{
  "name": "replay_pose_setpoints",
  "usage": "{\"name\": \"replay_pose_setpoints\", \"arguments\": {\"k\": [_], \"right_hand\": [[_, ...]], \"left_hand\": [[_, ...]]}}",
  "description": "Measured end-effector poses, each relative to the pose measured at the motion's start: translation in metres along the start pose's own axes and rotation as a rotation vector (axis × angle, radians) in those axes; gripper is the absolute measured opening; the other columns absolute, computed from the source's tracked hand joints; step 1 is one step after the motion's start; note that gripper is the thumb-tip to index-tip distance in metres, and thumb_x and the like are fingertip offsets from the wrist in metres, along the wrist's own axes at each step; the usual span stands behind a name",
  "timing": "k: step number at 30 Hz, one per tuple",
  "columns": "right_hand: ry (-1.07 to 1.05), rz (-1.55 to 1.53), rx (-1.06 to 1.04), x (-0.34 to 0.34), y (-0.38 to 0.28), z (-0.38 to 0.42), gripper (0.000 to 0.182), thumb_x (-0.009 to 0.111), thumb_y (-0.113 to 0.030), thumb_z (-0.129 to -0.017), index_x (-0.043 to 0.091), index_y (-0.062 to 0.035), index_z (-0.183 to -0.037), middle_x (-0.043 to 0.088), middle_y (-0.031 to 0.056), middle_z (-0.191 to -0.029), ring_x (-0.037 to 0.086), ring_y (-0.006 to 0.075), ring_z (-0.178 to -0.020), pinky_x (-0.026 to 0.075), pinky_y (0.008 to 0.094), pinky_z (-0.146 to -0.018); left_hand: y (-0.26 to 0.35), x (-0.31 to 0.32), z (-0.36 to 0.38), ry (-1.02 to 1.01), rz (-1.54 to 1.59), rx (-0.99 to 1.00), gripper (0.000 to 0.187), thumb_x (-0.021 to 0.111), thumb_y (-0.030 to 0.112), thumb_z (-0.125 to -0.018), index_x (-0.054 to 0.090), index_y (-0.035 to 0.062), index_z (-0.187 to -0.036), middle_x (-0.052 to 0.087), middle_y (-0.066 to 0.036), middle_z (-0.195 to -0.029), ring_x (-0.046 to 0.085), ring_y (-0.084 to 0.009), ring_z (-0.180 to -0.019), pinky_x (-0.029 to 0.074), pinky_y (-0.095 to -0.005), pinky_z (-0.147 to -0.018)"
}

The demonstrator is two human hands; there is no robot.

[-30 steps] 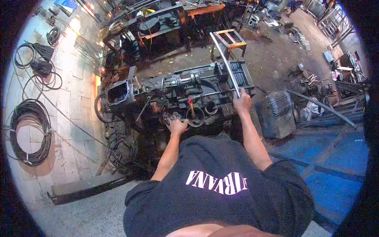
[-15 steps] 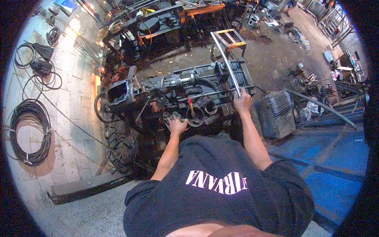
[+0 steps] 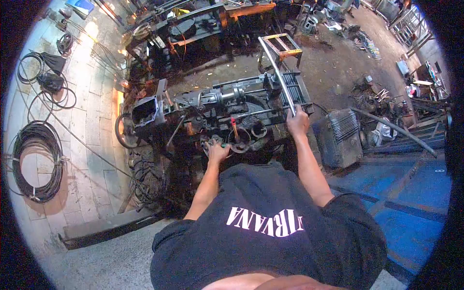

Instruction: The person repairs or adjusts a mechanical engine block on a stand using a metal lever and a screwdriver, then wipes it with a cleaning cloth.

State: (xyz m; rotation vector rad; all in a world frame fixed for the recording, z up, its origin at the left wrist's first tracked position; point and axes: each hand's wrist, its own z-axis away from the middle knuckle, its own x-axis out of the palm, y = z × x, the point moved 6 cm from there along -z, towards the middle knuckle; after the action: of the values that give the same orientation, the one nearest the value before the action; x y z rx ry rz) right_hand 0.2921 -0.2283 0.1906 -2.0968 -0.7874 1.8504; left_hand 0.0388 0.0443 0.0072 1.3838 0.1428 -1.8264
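Note:
A long, shiny metal bar (image 3: pixel 282 79) slants across the right end of a dark, greasy lathe-like machine (image 3: pixel 203 102). My right hand (image 3: pixel 298 123) is closed around its near end, and the far end reaches out beside a metal stand. At the machine's front, my left hand (image 3: pixel 217 151) rests with bent fingers on a dark part, partly hidden under them. Some green shows by its thumb. Right of that hand are a round metal ring (image 3: pixel 239 145) and a red-tipped lever (image 3: pixel 234 126).
Behind the machine stands a small metal frame stand (image 3: pixel 282 45). A finned metal housing (image 3: pixel 340 137) sits to the right, near a long pipe (image 3: pixel 394 130) above blue metal sheeting (image 3: pixel 411 193). Coiled cable (image 3: pixel 60 166) lies on the pale tiles at left.
My right hand and the bar have shifted very slightly. My left hand stays at the same part of the machine, its fingers a little changed in position.

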Motion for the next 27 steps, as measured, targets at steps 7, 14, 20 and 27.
{"name": "replay_pose_setpoints", "arguments": {"k": [7, 14, 20, 27], "right_hand": [[-0.160, -0.118, 0.083, 0.039, 0.029, -0.013, 0.038, 0.061, -0.036, -0.087, 0.061, -0.0052, -0.110, 0.066, 0.0250, -0.092, 0.065, 0.0396, -0.087, 0.049, 0.0479, -0.074], [-0.488, -0.403, 0.228, 0.063, 0.068, -0.026, 0.049, 0.060, -0.046, -0.088, 0.064, 0.0005, -0.101, 0.068, 0.0186, -0.085, 0.065, 0.0299, -0.080, 0.048, 0.0411, -0.075], [-0.370, -0.443, 0.168, 0.020, 0.055, -0.023, 0.042, 0.061, -0.040, -0.090, 0.063, 0.0010, -0.100, 0.065, 0.0159, -0.079, 0.059, 0.0216, -0.075, 0.047, 0.0384, -0.069], [-0.363, -0.301, 0.065, 0.015, 0.062, -0.028, 0.044, 0.061, -0.042, -0.089, 0.059, 0.0023, -0.092, 0.057, 0.0126, -0.062, 0.060, 0.0245, -0.063, 0.047, 0.0398, -0.062]], "left_hand": [[-0.016, 0.018, -0.020, -0.287, 0.112, 0.186, 0.085, 0.047, 0.070, -0.079, 0.053, 0.0038, -0.132, 0.034, -0.026, -0.145, 0.017, -0.0333, -0.143, -0.008, -0.0543, -0.114], [-0.010, 0.020, -0.010, -0.147, -0.100, 0.010, 0.092, 0.063, 0.064, -0.074, 0.046, -0.0036, -0.135, 0.029, -0.023, -0.149, 0.008, -0.0375, -0.144, -0.008, -0.0526, -0.115], [0.017, -0.003, 0.024, -0.047, -0.128, -0.061, 0.106, 0.079, 0.057, -0.062, 0.034, 0.0055, -0.143, 0.011, -0.013, -0.157, -0.004, -0.0451, -0.142, 0.015, -0.0534, -0.116], [0.030, -0.006, 0.034, -0.041, -0.292, -0.164, 0.106, 0.082, 0.053, -0.060, 0.033, 0.0128, -0.145, 0.006, -0.008, -0.158, -0.007, -0.0465, -0.142, 0.023, -0.0578, -0.111]]}}
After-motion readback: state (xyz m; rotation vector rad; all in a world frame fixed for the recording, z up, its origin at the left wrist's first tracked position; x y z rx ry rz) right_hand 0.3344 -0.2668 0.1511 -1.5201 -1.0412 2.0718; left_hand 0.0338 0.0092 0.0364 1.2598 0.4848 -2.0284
